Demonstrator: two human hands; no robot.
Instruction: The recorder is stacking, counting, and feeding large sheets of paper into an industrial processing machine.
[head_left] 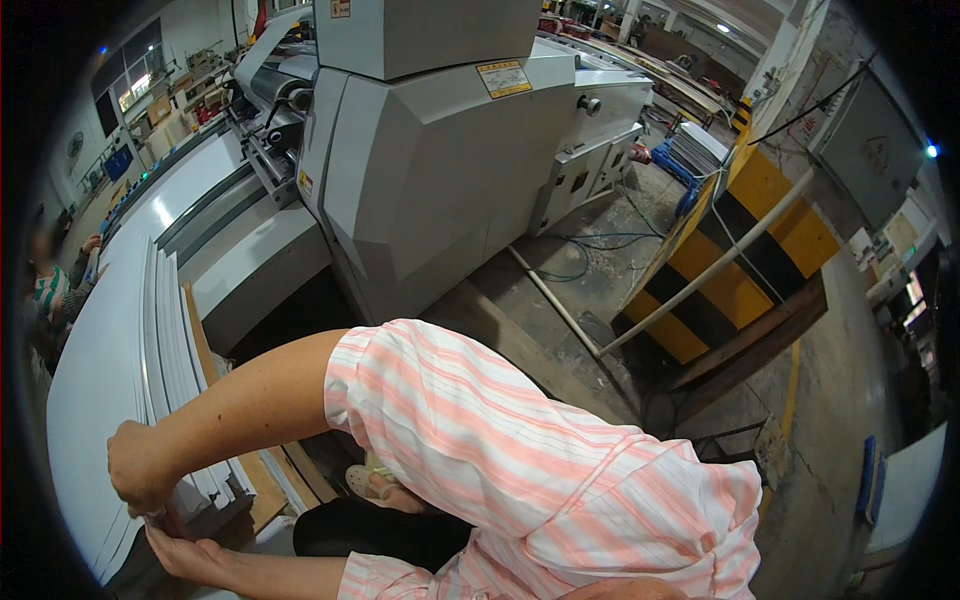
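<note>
A tall stack of large white paper sheets (95,370) fills the left side, its layered edges facing my body. My right hand (143,467) reaches across from above and is closed on the near corner of the top sheets. Just below it, my left hand (190,558) is turned palm up, its fingers pressed together against the same corner. The fingertips of both hands are partly hidden where they meet at the paper. Beneath the upper sheets the stack's corner looks uneven, with some layers sticking out.
A big grey machine (430,170) stands ahead, with rollers (285,95) at its left. A yellow-and-black striped barrier (735,255) and a metal rail (700,265) are at right. Wooden boards (265,490) lie by the stack. Another person (55,285) stands at far left.
</note>
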